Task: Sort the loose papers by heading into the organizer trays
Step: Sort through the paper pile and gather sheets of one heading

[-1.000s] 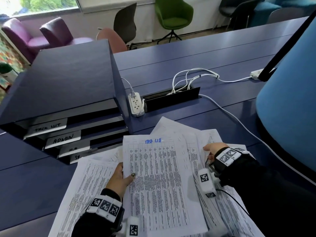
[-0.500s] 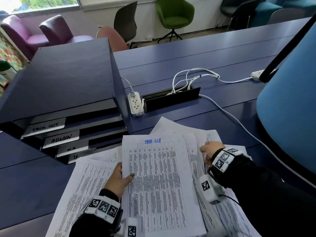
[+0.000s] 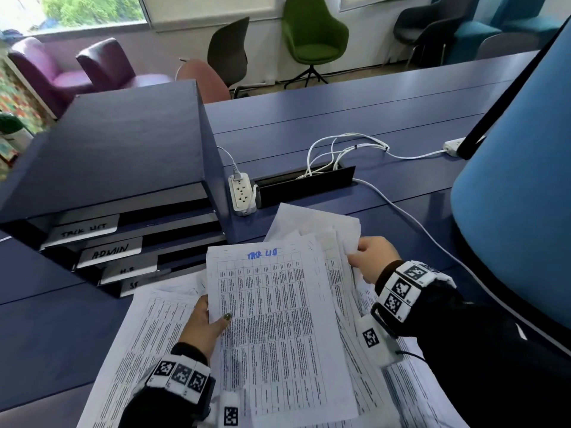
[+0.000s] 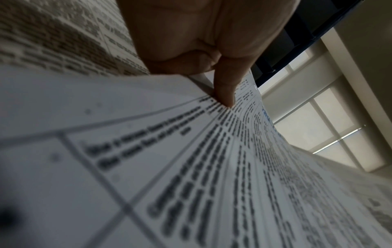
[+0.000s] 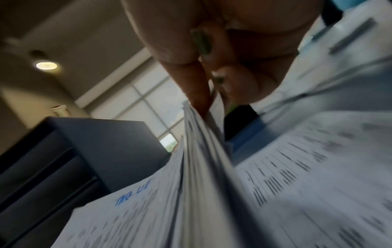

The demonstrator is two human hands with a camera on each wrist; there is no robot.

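Far left on the desk sits the organizer [image 3: 117, 168], labelled trays facing the papers. The left hand [image 3: 205, 327] pinches the left edge of the blue-headed sheet [image 3: 275, 319], thumb on top, atop the loose papers [image 3: 139, 350]. Right hand [image 3: 372, 257] curls around several sheets' right edges, lifting them.

an office or meeting room: a long blue tabletop [image 3: 355, 118] with a cable well and white power strip [image 3: 242, 193], a labelled organizer [image 3: 117, 168] of paper trays, printed papers [image 3: 278, 319], and mixed shell chairs like the green chair [image 3: 313, 35] along a window wall.
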